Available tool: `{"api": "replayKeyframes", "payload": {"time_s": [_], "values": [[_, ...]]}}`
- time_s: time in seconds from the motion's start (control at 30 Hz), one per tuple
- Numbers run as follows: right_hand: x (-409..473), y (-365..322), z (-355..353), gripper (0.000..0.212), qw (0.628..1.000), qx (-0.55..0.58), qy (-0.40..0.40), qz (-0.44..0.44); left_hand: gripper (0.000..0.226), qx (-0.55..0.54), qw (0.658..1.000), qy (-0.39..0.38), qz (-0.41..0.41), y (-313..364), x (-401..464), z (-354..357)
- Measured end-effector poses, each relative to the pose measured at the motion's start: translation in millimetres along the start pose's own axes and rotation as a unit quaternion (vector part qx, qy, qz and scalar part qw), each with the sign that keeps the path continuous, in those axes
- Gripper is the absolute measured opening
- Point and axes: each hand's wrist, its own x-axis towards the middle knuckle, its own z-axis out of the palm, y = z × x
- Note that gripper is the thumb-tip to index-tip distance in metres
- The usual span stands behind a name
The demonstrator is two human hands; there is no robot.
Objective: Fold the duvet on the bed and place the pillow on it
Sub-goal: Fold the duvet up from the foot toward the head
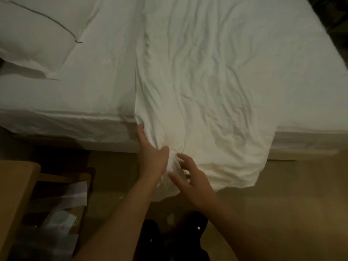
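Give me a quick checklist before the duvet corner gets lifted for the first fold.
1. Left hand has the duvet corner: ok, fabric is bunched under its fingers at the bed's near edge.
2. Right hand grip: not ok, its fingers are spread against the bunch, not closed.
3. Duvet clear of the floor: cannot tell, the corner hangs over the mattress side.
4. Duvet spread flat for folding: not ok, it is heavily creased.
5. Pillow out of the fold's way: ok, it lies at the far left, apart from the duvet.
6. Bare sheet beside the duvet free to fold onto: ok.
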Motion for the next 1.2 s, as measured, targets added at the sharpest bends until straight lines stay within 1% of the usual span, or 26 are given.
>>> {"api": "replayKeyframes", "payload": {"time_s": [0.07, 0.13, 0.17, 0.27, 0.37, 0.43, 0.47, 0.53, 0.57, 0.67, 0.73, 0.8, 0.83, 0.9, 0.93, 1.0, 1.07, 1.1, 1.17, 1.2], "values": [[-5.7, 29.8, -29.2, 0.061, 0.998, 0.007, 0.057, 0.024, 0.092, 0.059, 0.994, -0.035, 0.083, 16.8, -9.7, 12.1], [-3.2, 61.4, -65.6, 0.062, 0.987, -0.005, 0.144, 0.07, 0.093, 0.126, 0.978, -0.067, 0.152, 40.7, -15.0, 27.3], [-0.5, 75.8, -85.1, 0.062, 0.98, -0.004, 0.176, 0.096, 0.094, 0.157, 0.968, -0.079, 0.178, 51.5, -16.7, 35.8], [8.6, 120.9, -140.3, 0.057, 0.967, -0.014, 0.215, 0.133, 0.096, 0.222, 0.946, -0.092, 0.219, 72.4, -18.8, 66.4], [21.3, 167.7, -188.7, 0.047, 0.968, -0.06, 0.212, 0.121, 0.095, 0.254, 0.937, -0.101, 0.217, 70.8, -22.0, 102.7], [35.8, 198.5, -220.9, 0.041, 0.965, -0.147, 0.203, 0.081, 0.094, 0.274, 0.933, -0.099, 0.211, 58.2, -21.6, 128.7], [45.9, 214.1, -237.3, 0.04, 0.962, -0.188, 0.191, 0.061, 0.095, 0.292, 0.928, -0.093, 0.21, 51.4, -19.9, 142.0], [71.3, 245.5, -268.9, 0.045, 0.96, -0.221, 0.17, 0.034, 0.095, 0.329, 0.916, -0.077, 0.216, 37.0, -14.6, 169.3], [84.7, 262.8, -282.5, 0.045, 0.963, -0.215, 0.159, 0.034, 0.094, 0.347, 0.909, -0.073, 0.22, 31.1, -12.2, 183.7], [121.4, 315.0, -306.2, 0.031, 0.977, -0.164, 0.127, 0.054, 0.092, 0.393, 0.891, -0.07, 0.215, 22.2, -3.6, 226.9], [140.3, 344.5, -308.8, 0.034, 0.984, -0.124, 0.11, 0.069, 0.093, 0.407, 0.885, -0.066, 0.215, 18.6, 4.2, 254.2], [154.3, 362.2, -310.0, 0.028, 0.985, -0.08, 0.129, 0.077, 0.092, 0.433, 0.869, -0.069, 0.228, 13.1, 17.4, 279.9], [159.5, 368.9, -310.3, 0.033, 0.982, -0.054, 0.158, 0.086, 0.091, 0.452, 0.858, -0.076, 0.233, 9.4, 25.0, 291.7], [165.5, 380.2, -308.8, 0.056, 0.973, 0.001, 0.21, 0.1, 0.09, 0.492, 0.83, -0.098, 0.241, 2.9, 40.9, 311.8], [167.4, 382.6, -307.7, 0.068, 0.969, 0.035, 0.219, 0.107, 0.089, 0.51, 0.817, -0.111, 0.245, 1.0, 48.1, 320.1], [171.9, 382.6, -306.5, 0.085, 0.965, 0.105, 0.2, 0.13, 0.088, 0.539, 0.795, -0.125, 0.247, -2.5, 60.4, 334.2], [175.7, 379.0, -307.5, 0.088, 0.958, 0.148, 0.185, 0.16, 0.088, 0.565, 0.778, -0.127, 0.244, -5.0, 68.2, 345.6], [176.0, 375.8, -308.8, 0.089, 0.954, 0.156, 0.175, 0.185, 0.088, 0.571, 0.775, -0.127, 0.239, -5.3, 70.0, 350.1], [170.3, 371.1, -311.8, 0.094, 0.951, 0.153, 0.123, 0.237, 0.086, 0.565, 0.783, -0.131, 0.224, -4.4, 71.1, 355.7], [163.9, 369.2, -312.1, 0.095, 0.952, 0.152, 0.093, 0.25, 0.085, 0.551, 0.794, -0.135, 0.219, -2.9, 70.2, 355.8]]}}
